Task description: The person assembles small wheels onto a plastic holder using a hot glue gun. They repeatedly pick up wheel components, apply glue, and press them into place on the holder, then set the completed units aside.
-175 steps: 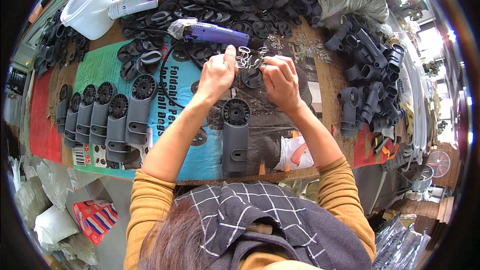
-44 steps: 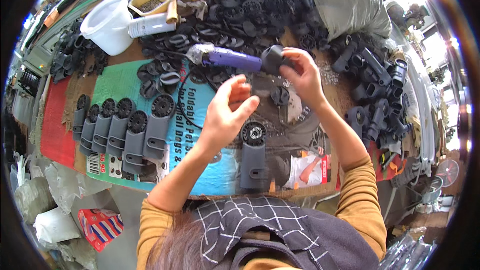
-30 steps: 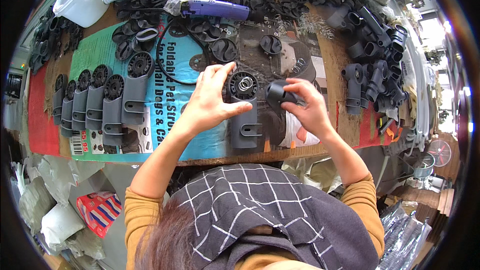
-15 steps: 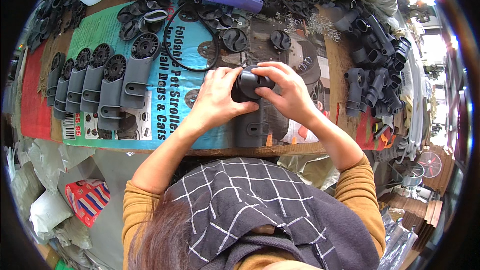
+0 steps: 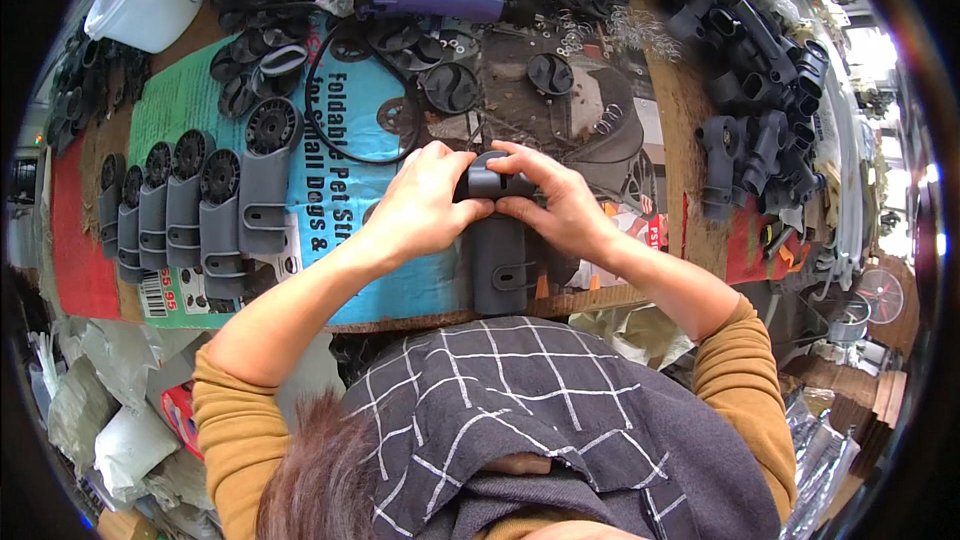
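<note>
On the table (image 5: 683,145), black cap (image 5: 490,180) over grey tube (image 5: 498,270).
My left grip (image 5: 420,202) and right grip (image 5: 555,202) clasp the cap.

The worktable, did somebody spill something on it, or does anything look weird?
Maybe: thin metal springs lie in a loose tangle right of the purple power tool, with no tub around them, so they look spilled. A few coils lie apart, nearer the right hand. Nothing looks clearly broken.
</note>
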`<state>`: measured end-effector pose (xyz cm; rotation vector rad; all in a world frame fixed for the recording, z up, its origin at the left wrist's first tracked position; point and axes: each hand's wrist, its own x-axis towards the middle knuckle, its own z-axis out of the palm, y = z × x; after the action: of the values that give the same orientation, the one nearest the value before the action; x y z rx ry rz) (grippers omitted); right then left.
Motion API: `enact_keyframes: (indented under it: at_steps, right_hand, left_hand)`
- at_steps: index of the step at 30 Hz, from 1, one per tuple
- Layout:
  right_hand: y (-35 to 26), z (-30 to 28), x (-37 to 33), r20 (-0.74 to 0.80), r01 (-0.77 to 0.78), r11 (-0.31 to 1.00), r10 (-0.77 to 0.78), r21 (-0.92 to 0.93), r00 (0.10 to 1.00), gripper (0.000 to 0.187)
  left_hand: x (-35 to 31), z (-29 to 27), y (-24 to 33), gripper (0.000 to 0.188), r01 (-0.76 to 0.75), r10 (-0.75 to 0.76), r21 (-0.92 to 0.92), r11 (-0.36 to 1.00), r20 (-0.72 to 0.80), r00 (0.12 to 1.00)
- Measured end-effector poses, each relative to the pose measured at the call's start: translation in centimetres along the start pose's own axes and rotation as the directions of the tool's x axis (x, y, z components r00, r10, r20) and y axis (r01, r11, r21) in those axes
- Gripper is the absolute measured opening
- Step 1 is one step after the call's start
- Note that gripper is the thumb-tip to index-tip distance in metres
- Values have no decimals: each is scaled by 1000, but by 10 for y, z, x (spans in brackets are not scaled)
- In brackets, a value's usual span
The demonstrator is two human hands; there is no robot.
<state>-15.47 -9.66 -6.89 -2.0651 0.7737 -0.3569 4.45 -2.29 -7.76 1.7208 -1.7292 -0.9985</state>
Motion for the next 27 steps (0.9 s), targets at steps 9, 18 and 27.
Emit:
enact_keyframes:
  at_steps: [9,18,27]
  right_hand:
    - [32,9,-12,-88,162,982,-154,95,984,34]
    - [19,10,-33,-56,-45,683,124,729,991,77]
    - [-38,-12,-43,62,-121,659,113,742,992,60]
  left_hand:
    - [38,-16,28,74,521,-466,-72,851,357,810]
    - [24,-13,51,43,584,-453,-562,585,371,811]
    - [-23,-17,78,53,-298,263,-130,946,-231,937]
